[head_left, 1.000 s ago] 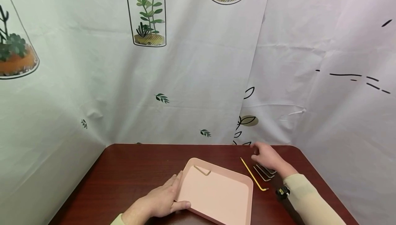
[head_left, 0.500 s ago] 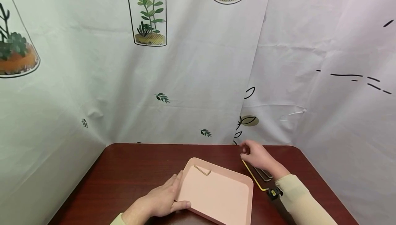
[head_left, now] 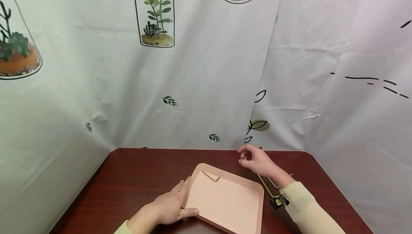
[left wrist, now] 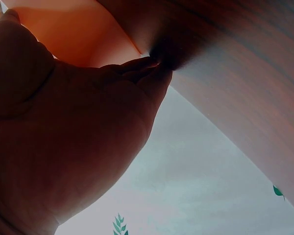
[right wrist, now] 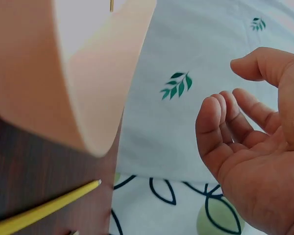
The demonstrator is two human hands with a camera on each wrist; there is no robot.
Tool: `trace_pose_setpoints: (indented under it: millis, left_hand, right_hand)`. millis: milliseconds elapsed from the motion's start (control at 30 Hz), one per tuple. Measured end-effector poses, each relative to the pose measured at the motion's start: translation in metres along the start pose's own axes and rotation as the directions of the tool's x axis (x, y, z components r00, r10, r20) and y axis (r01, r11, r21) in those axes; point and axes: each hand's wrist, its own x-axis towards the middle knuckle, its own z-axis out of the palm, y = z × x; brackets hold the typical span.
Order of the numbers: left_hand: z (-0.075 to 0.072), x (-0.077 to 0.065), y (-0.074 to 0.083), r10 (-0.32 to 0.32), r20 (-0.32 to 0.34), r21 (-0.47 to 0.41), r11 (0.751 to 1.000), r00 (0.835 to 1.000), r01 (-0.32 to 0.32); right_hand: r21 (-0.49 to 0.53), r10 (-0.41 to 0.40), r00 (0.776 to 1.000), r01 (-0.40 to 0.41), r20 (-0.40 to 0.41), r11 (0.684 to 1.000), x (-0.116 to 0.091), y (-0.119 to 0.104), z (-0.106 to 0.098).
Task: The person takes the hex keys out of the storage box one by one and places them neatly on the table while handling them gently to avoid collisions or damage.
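Note:
A pink tray (head_left: pixel 231 205) lies at a slant on the dark red table, with a small gold-coloured hex key (head_left: pixel 211 177) in its far left corner. Along the tray's left side my left hand (head_left: pixel 165 205) rests with straight fingers, its thumb on the near edge. Past the tray's far right corner, my right hand (head_left: pixel 257 162) hovers above the table, its fingers loosely bent. The right wrist view shows that hand (right wrist: pixel 257 137) holding nothing. Under the right forearm lies a long yellow hex key (head_left: pixel 266 185), partly covered; metal hex keys (head_left: pixel 273 183) beside it are mostly hidden.
The wooden table (head_left: pixel 138 173) has rounded far corners. A white curtain (head_left: pixel 206 69) printed with plants hangs behind it and along both sides. A small black device (head_left: pixel 278 202) sits at the right wrist, near the yellow key's bent end.
My right hand has moved left, from above the metal hex keys past the yellow one toward the tray's far right corner. The left hand, the tray and the key in it have stayed put.

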Motion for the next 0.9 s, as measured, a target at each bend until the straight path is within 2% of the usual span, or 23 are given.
trace_pose_setpoints:
  millis: [533, 900]
  left_hand:
    - [-0.001, -0.002, 0.001, -0.008, -0.002, 0.008, 1.0, 1.0, 0.008]
    - [-0.003, -0.001, 0.002, -0.013, -0.004, -0.006, 1.0, 1.0, 0.013]
  right_hand:
    - [-0.053, -0.076, 0.992, 0.082, 0.101, 0.995, 0.016, -0.023, 0.023]
    - [-0.017, -0.063, 0.985, 0.066, 0.161, 0.998, 0.02, -0.031, 0.04]
